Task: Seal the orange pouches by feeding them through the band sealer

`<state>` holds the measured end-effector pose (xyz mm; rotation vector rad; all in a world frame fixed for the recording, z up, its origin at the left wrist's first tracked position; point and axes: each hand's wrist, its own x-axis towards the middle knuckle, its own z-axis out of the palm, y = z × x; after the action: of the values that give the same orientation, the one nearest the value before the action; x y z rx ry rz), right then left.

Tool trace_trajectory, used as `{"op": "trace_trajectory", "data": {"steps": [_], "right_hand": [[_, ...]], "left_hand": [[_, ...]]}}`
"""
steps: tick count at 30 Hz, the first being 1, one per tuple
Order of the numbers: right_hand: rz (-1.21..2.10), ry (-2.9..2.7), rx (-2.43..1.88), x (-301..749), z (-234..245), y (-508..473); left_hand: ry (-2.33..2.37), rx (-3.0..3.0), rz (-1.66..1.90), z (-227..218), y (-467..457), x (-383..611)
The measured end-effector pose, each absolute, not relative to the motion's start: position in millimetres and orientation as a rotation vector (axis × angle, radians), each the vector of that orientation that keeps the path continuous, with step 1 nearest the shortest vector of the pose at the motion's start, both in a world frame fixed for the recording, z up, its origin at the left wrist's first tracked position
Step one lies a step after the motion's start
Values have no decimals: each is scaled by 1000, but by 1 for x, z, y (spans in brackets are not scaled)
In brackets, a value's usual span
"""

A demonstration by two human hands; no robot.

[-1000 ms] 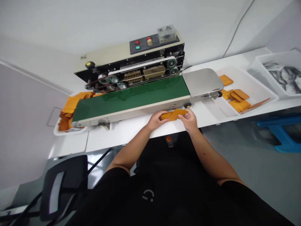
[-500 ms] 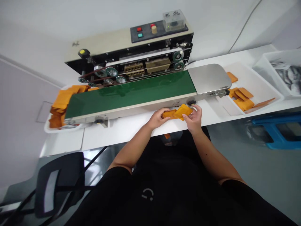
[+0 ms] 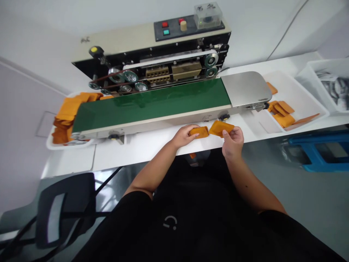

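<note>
Orange pouch [image 3: 202, 132] partly hidden under left hand [image 3: 186, 136].

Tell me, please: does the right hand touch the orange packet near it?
Touching. The head view shows the right hand holding the orange packet by its lower right edge.

A conveyor [image 3: 152, 100] runs along the bench [image 3: 131, 156], just before the band sealer [image 3: 152, 47]: one tray [image 3: 68, 144] of flat packets [image 3: 65, 120] sits at its left end, a second tray [image 3: 264, 123] at its right — and a bin [image 3: 313, 78] lies farther right, a chair [image 3: 65, 211] near left.
</note>
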<state>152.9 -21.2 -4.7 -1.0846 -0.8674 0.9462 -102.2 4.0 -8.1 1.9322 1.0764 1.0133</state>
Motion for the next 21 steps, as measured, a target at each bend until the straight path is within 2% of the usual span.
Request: {"op": "trace_trajectory", "data": {"steps": [6, 9, 14, 21], "right_hand": [[994, -931, -1022, 153, 41, -27], [899, -960, -962, 158, 61, -17], [699, -1085, -912, 173, 88, 39], [796, -1352, -967, 179, 105, 126]], "left_hand": [[1137, 1923, 983, -3, 3, -101], [1149, 1910, 966, -2, 3, -101], [1153, 1904, 963, -5, 4, -102], [1147, 1962, 971, -7, 5, -103]]}}
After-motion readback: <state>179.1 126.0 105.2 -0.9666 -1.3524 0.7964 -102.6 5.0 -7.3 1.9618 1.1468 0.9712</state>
